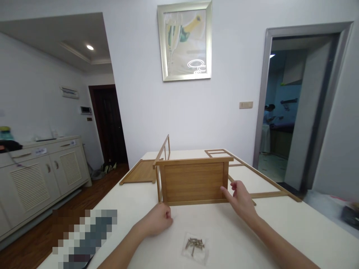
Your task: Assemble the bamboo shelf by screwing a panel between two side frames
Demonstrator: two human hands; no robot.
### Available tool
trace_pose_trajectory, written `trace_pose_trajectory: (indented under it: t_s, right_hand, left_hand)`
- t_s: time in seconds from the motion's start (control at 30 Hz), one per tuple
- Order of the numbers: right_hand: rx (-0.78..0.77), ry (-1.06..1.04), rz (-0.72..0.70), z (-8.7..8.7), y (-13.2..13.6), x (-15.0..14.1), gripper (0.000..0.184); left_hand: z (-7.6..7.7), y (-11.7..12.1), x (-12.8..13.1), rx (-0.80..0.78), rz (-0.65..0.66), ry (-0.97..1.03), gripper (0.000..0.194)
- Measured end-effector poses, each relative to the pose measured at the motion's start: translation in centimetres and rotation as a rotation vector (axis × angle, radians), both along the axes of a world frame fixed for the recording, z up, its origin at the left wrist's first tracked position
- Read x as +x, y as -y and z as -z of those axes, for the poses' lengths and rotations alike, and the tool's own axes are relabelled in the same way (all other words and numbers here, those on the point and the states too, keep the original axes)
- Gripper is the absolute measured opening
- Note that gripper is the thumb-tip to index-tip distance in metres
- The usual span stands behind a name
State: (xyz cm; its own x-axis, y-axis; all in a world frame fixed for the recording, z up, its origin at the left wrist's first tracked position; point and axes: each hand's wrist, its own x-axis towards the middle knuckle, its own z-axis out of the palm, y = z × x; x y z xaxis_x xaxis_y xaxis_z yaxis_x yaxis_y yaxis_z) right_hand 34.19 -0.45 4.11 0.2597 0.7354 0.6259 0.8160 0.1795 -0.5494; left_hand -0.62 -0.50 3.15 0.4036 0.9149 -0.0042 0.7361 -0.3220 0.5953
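Observation:
A brown wooden panel [193, 181] stands upright on its long edge on the white table. A slim wooden side frame [162, 151] meets its left end and rises behind it. My left hand [158, 220] is closed in a fist at the panel's lower left corner; the inside of the fist is hidden. At the panel's right end is my right hand [241, 198], its thumb before the panel and its other fingers loosely bent beyond the edge, a gap between them. Nearer to me, a clear plastic bag of screws [195, 246] lies between my forearms.
Another wooden panel [138, 172] lies flat at the back left of the table [280, 228]. A long wooden frame [260, 179] lies along the right. At the front left is a pixelated dark object [92, 235]. A white wall [140, 93] stands behind the table.

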Motion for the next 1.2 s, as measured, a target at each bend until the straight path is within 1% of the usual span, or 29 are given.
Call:
trace_pose_trajectory:
  t_s: [0.07,0.13,0.27,0.37,0.47,0.57,0.63,0.77,0.9,1.07,1.13,1.2]
  right_hand:
    - [0.027,0.037,-0.056,-0.2,0.5,-0.7,0.032]
    - [-0.012,0.125,-0.199,0.0,1.2,-2.0,0.031]
    - [-0.106,0.323,-0.472,1.3,2.9,-5.4,0.024]
    - [-0.17,0.483,-0.608,1.8,3.9,-7.5,0.022]
    - [-0.2,0.577,-0.636,1.7,4.4,-8.3,0.024]
    - [-0.221,0.554,-0.639,1.3,4.6,-8.3,0.025]
    - [-0.228,0.545,-0.667,1.0,4.8,-8.2,0.027]
    - [-0.256,0.587,-0.742,0.5,5.1,-8.4,0.029]
    - [-0.276,0.597,-0.766,0.4,5.2,-8.6,0.03]
    - [-0.296,0.543,-0.774,0.5,5.1,-8.6,0.028]
    - [-0.301,0.505,-0.764,0.6,4.9,-8.6,0.027]
    - [-0.304,0.478,-0.741,0.6,4.9,-8.6,0.025]
  left_hand:
    - [0.0,0.3,0.2,0.012,0.023,-0.001,0.008]
    - [0.0,0.6,0.5,0.019,0.042,0.004,0.009]
    - [0.0,1.0,1.1,0.0,0.068,0.04,0.008]
    - [0.3,1.0,1.6,-0.018,0.071,0.081,0.01]
    - [0.5,1.1,2.1,-0.043,0.081,0.138,0.015]
    - [0.7,1.4,2.8,-0.046,0.104,0.206,0.02]
    - [0.9,1.6,3.4,-0.031,0.105,0.228,0.022]
    - [1.3,2.1,4.4,0.057,0.097,0.204,0.024]
    - [1.5,2.4,5.0,0.154,0.051,0.14,0.025]
    - [1.7,2.4,5.1,0.186,0.068,0.13,0.024]
    - [1.6,1.9,4.8,0.23,0.01,0.126,0.025]
    - [1.3,1.1,4.0,0.311,-0.126,0.103,0.028]
